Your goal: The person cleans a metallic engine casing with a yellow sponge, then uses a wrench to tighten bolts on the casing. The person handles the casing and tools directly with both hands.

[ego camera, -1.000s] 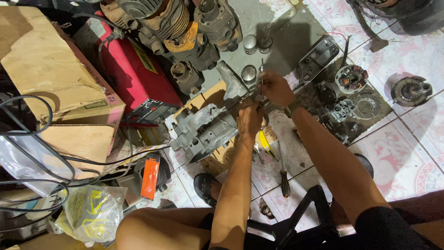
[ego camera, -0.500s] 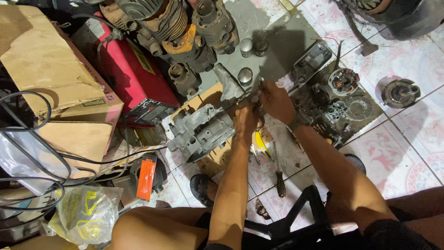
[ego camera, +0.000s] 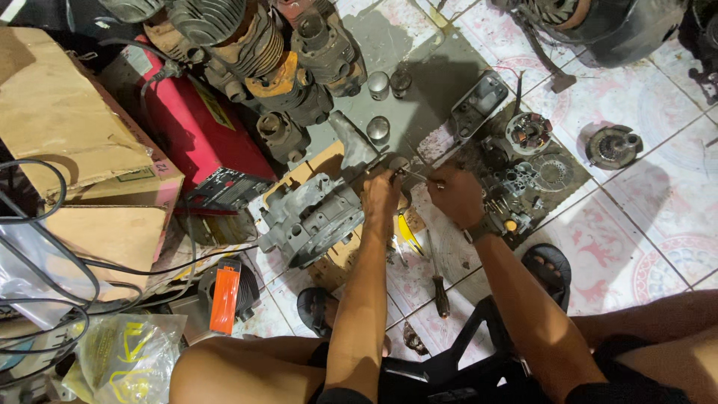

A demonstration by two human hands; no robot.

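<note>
You sit low over a tiled floor [ego camera: 658, 247] with pale pink patterns, your sandalled feet beneath you. A screwdriver [ego camera: 439, 277] with a dark handle lies on the tiles between your forearms. Your left hand [ego camera: 381, 196] is curled closed, fingers pressed against the right end of a dull grey cast-metal engine case [ego camera: 310, 217] that rests on a scrap of brown cardboard [ego camera: 318, 168]. Your right hand [ego camera: 456, 196] is closed in a pinch around a thin metal tool [ego camera: 416, 176], its tip pointing toward the case. Just right of that hand, small greasy parts [ego camera: 516, 194] lie scattered on a dark mat. Farther off stand finned engine cylinders [ego camera: 254, 52] beside a red box [ego camera: 202, 135].
</note>
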